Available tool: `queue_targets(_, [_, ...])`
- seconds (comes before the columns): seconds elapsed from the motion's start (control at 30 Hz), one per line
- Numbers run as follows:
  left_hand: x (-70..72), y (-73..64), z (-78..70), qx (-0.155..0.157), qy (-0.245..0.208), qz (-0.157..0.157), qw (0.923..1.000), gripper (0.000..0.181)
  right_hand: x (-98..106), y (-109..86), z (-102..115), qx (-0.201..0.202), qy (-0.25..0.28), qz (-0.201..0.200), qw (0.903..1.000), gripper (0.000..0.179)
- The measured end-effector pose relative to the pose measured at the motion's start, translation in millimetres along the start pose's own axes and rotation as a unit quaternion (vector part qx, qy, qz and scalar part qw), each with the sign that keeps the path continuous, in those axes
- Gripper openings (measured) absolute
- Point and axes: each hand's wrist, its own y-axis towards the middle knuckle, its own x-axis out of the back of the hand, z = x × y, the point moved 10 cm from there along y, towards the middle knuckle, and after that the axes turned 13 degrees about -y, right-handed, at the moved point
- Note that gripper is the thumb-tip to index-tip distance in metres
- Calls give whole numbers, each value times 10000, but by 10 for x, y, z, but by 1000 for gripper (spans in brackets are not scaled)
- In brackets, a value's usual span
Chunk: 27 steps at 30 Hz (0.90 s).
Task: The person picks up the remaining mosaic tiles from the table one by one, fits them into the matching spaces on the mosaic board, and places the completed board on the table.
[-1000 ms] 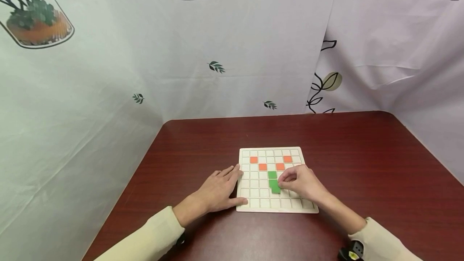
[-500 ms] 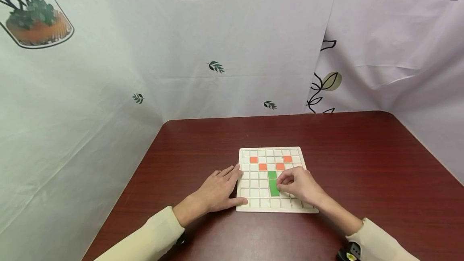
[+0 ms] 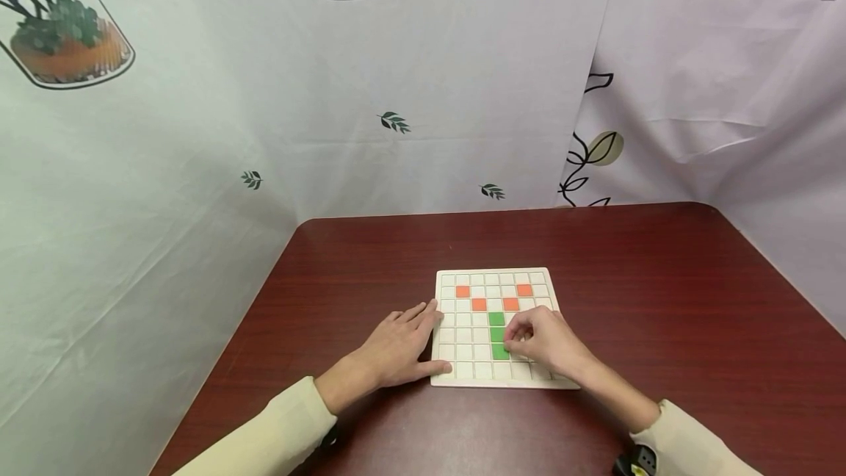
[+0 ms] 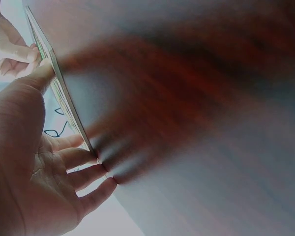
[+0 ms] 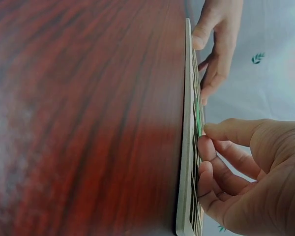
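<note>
A pale square grid board (image 3: 465, 352) lies on the table, with a column of several green square tiles in its middle. The lowest green tile (image 3: 499, 351) lies in line with the others, a thin line parting it from the tile (image 3: 496, 334) above. My right hand (image 3: 551, 340) pinches its right edge between thumb and forefinger; in the right wrist view the thumb (image 5: 231, 131) is against the green strip. My left hand (image 3: 395, 347) rests along the board's left edge, fingers spread and straight, thumb on the near left corner. Part of the board's right side is hidden beneath the right hand.
Several orange tiles, one of them an orange tile (image 3: 463, 291), sit in the board's upper rows. The dark red wooden table (image 3: 370, 255) spreads around the board. A pale printed cloth (image 3: 449, 79) hangs behind and beside it.
The lowest green tile has shifted slightly left and toward me, from askew and overlapping to square in the column. My right hand moved with it; the left hand has stayed put.
</note>
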Motion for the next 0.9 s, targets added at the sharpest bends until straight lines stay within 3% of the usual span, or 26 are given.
queue_targets(0.43, [4,-1,-9,-42,27,-15,10000,91,0,-3,8,23,-15,-67,10000,15])
queue_targets(0.9, [3,4,4,-15,6,-18,10000,91,-13,-6,58,227,-406,-268,9986,19])
